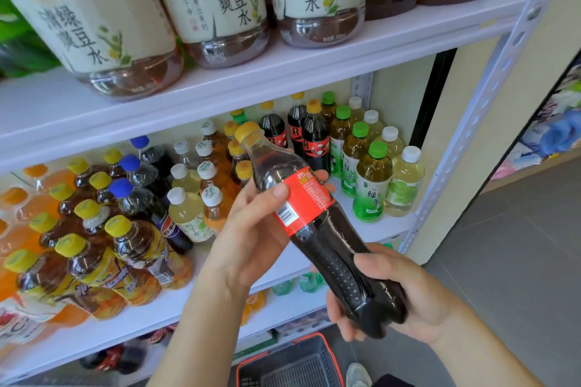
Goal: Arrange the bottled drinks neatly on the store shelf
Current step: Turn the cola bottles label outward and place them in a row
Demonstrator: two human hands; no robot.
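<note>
1. Right hand [399,289], nearest the camera, curls its fingers round the base of the cola bottle [317,229].
2. Left hand [254,229] grips the same bottle at its red label, thumb across the front.
3. Held in the air before the middle shelf [377,229], the bottle tilts, base lower right, yellow cap pointing up-left at the shelf.
4. Matching colas [314,138] stand just beyond the cap; the left hand is nearer them.

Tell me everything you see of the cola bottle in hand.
The cola bottle is clear plastic, holding dark drink, with a yellow cap and red label. It is tilted, cap up-left, held before the middle shelf. The left hand grips its label; the right hand grips its base.
</note>
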